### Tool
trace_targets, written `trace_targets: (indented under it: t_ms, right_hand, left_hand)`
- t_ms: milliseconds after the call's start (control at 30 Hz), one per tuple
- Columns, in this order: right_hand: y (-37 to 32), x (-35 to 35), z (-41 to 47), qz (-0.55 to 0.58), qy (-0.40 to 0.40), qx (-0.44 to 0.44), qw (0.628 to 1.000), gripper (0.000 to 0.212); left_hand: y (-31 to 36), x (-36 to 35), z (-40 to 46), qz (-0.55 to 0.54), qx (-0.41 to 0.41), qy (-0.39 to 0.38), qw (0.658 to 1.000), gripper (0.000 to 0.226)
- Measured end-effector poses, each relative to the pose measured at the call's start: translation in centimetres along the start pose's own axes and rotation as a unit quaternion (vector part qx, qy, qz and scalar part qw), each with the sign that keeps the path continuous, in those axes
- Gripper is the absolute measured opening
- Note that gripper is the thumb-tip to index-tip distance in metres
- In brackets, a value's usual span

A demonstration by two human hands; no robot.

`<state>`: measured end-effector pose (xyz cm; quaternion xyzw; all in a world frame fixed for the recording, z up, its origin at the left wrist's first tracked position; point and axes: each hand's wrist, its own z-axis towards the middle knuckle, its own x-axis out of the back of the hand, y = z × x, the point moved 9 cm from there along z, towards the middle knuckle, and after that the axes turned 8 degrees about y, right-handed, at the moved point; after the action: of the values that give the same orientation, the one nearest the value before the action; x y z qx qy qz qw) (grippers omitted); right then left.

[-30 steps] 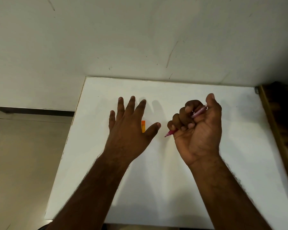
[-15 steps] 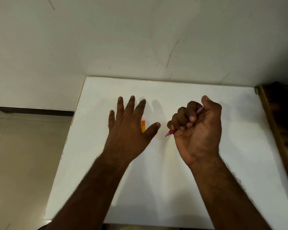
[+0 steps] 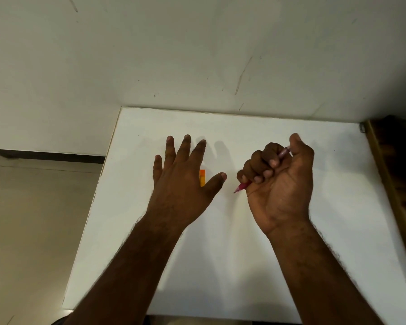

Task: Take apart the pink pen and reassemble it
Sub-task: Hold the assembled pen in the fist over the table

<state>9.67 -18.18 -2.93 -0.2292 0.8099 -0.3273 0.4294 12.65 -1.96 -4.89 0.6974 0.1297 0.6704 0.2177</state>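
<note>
Head view: right hand [image 3: 279, 181] grips the pink pen [image 3: 242, 186] in a curled fist above the white table [image 3: 220, 266], tip poking out toward the left hand [image 3: 183, 184], far end showing beside the thumb. Over the last second the thumb has slid along the barrel, covering more of that end; otherwise little has moved, so dismantling looks barely begun. Left hand lies flat, fingers spread, holding nothing, partly over an orange piece [image 3: 202, 177], apart from the fist. Wall [image 3: 197, 55] runs along the table's far edge and a dark wooden ledge [image 3: 396, 184] flanks the right; bare tabletop lies between and before the hands.
</note>
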Motion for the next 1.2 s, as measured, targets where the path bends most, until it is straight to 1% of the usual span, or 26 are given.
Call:
trace_targets:
  t_ms: [300, 433, 567, 667, 700, 800, 933, 1033, 1133, 1200]
  right_hand:
    - [-0.2, 0.5, 0.3, -0.001, 0.011, 0.008, 1.000, 0.050]
    - [-0.2, 0.4, 0.3, 0.013, -0.001, 0.002, 1.000, 0.052]
    - [-0.1, 0.4, 0.4, 0.017, -0.011, 0.000, 1.000, 0.049]
    - [0.3, 0.2, 0.4, 0.032, -0.027, -0.020, 0.999, 0.052]
    - [0.6, 0.2, 0.4, 0.044, -0.031, -0.030, 0.998, 0.051]
    - [0.8, -0.2, 0.4, 0.080, -0.046, -0.040, 0.995, 0.035]
    - [0.5, -0.5, 0.4, 0.096, -0.059, -0.026, 0.993, 0.032]
    - [0.3, 0.0, 0.5, 0.068, -0.044, -0.007, 0.997, 0.037]
    - [0.4, 0.6, 0.6, 0.039, -0.013, -0.013, 0.999, 0.055]
    - [0.3, 0.9, 0.6, 0.031, 0.002, -0.012, 0.999, 0.057]
  left_hand:
    - [-0.3, -0.2, 0.1, 0.013, 0.002, 0.004, 1.000, 0.084]
    - [-0.4, -0.2, 0.1, 0.016, 0.002, 0.005, 1.000, 0.084]
    - [-0.4, -0.2, 0.1, 0.014, 0.005, 0.001, 1.000, 0.084]
    - [-0.3, -0.1, 0.0, 0.005, 0.005, 0.001, 1.000, 0.083]
    - [-0.2, 0.0, 0.0, 0.000, 0.004, 0.003, 1.000, 0.082]
    - [-0.1, 0.1, 0.0, -0.002, 0.007, 0.003, 1.000, 0.082]
    - [-0.1, -0.1, 0.0, 0.007, 0.008, -0.003, 1.000, 0.083]
    - [-0.2, -0.2, 0.0, 0.008, 0.008, -0.004, 1.000, 0.083]
    - [-0.2, -0.2, 0.0, 0.013, 0.006, -0.003, 1.000, 0.083]
    - [-0.2, -0.2, 0.0, 0.012, 0.005, -0.001, 1.000, 0.083]
